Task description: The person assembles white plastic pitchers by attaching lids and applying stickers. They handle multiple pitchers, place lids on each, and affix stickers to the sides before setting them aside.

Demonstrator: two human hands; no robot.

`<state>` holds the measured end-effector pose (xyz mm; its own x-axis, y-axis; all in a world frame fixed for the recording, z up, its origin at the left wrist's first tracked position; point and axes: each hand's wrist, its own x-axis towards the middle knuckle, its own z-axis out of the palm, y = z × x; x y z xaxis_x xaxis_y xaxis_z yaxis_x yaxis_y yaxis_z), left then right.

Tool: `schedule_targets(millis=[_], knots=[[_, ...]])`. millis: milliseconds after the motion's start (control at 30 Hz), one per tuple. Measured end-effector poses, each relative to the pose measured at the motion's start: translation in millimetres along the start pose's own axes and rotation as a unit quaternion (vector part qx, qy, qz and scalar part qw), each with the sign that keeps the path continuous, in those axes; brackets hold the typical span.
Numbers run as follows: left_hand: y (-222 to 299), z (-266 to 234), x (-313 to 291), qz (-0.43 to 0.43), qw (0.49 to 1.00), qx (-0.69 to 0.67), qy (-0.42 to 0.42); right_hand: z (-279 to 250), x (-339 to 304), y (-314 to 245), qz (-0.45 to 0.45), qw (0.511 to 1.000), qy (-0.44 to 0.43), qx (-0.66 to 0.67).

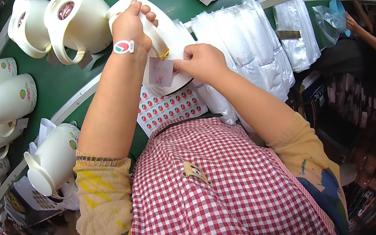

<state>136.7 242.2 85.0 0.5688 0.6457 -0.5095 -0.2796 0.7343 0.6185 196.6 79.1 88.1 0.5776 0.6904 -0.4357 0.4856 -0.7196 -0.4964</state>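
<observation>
Your left hand (130,24) is wrapped over the handle of the white jug (162,41), gripping it firm, with an oval sticker (123,47) riding on your wrist. The jug lies tipped over the edge of the green belt (65,78), its long axis running from up by your left knuckles down toward your chest, base end nearest you. Your right hand (201,62) sits just right of the handle, fingers pinched at the gold string of the small pale tag (160,71); the tag dangles just left of that hand, though whether you've got the string or only touch it is hard to tell. Right under both hands lies a sheet of stickers (171,109). Right of your right hand, stacked clear bags (245,42).
</observation>
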Motion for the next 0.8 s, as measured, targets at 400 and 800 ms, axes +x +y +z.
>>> schedule_targets(millis=[400,800], knots=[[37.2,102.4,114.6,0.227,0.904,0.265,-0.249,-23.9,6.1,104.4,-0.024,0.914,0.051,0.403],[-3.3,117.5,224.6,0.25,0.915,0.299,-0.108,-17.9,2.2,115.4,-0.009,0.893,0.013,0.45]])
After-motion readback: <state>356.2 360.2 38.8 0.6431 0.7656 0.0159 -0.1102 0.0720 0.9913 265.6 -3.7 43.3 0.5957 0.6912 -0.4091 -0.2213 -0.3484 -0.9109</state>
